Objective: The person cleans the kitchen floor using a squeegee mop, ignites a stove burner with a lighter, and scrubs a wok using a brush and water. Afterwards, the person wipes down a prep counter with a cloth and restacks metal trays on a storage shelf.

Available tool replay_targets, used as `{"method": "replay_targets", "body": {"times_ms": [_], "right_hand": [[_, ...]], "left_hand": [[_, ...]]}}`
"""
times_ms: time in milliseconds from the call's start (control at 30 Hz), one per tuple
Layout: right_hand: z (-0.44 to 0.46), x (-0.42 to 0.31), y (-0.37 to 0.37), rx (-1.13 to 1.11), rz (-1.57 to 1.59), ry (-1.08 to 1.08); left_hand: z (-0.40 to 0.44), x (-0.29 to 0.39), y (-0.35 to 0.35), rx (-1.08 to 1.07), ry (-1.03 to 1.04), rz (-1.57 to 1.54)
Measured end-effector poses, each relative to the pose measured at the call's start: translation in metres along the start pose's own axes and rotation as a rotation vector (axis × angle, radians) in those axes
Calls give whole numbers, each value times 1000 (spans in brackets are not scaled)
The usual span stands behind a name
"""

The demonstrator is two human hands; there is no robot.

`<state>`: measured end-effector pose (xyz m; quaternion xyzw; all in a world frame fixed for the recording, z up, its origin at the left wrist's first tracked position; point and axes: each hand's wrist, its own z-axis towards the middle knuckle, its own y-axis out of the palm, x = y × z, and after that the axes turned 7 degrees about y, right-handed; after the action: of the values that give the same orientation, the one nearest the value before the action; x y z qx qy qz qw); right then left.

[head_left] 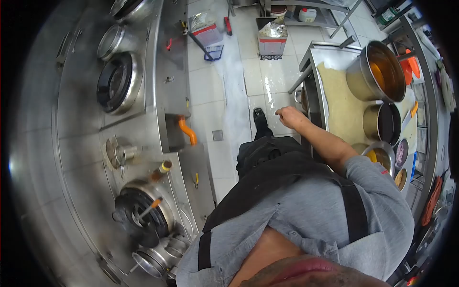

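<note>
My right hand (289,117) hangs over the tiled floor with nothing visible in it. Its index finger points left, and the other fingers are loosely bent and apart. It is nearest to the left side of a steel worktable (311,79), without touching it. On that table, a large metal pot (356,79) of orange-brown liquid and a smaller dark-insided pot (373,122) stand on a beige sheet (334,103). Nearer my arm are a steel bowl (388,153) with something yellow in it and a bowl of purplish bits (401,152). My left hand is out of view.
A steel cooking range (81,138) with round burners (119,81) runs along the left, with an orange pipe (187,130) at its front. Ahead on the floor stand a foil-topped tin (272,40) and another container (205,33). An orange-handled knife (410,115) lies at the worktable's right.
</note>
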<state>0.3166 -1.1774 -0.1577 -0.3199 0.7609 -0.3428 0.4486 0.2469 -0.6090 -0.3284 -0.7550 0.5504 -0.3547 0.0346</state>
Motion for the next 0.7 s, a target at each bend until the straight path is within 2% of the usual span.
{"method": "replay_targets", "body": {"times_ms": [67, 167, 200, 233, 267, 300, 333, 367, 400, 433, 467, 567, 667, 700], "right_hand": [[16, 1, -20, -29, -4, 36], [48, 6, -59, -55, -22, 86], [61, 13, -67, -23, 1, 82], [72, 21, -73, 8, 24, 81], [84, 32, -78, 26, 79, 115], [89, 35, -88, 33, 82, 145], [95, 36, -96, 65, 119, 197], [101, 37, -104, 101, 159, 243], [107, 42, -104, 125, 203, 254], [113, 46, -101, 143, 211, 269], [120, 52, -94, 146, 233, 256], [139, 58, -97, 126, 263, 321], [182, 68, -109, 100, 303, 288], [200, 71, -115, 109, 315, 298]], "left_hand": [[40, 43, -24, -13, 39, -134], [115, 115, -106, 1, 113, -392], [145, 139, -141, 112, 529, -150], [216, 150, -172, 30, -220, -369], [263, 172, -211, -34, -154, -70], [344, 135, -231, 113, 138, 11], [366, 193, -264, 125, 31, 141], [364, 296, -305, 123, -78, 267], [410, 314, -323, 273, 66, -128], [372, 427, -337, 323, 80, -126], [386, 475, -345, 331, 212, -188], [414, 595, -343, 271, 485, -258], [438, 659, -327, 148, 555, -214], [448, 664, -322, 106, 515, -122]]}}
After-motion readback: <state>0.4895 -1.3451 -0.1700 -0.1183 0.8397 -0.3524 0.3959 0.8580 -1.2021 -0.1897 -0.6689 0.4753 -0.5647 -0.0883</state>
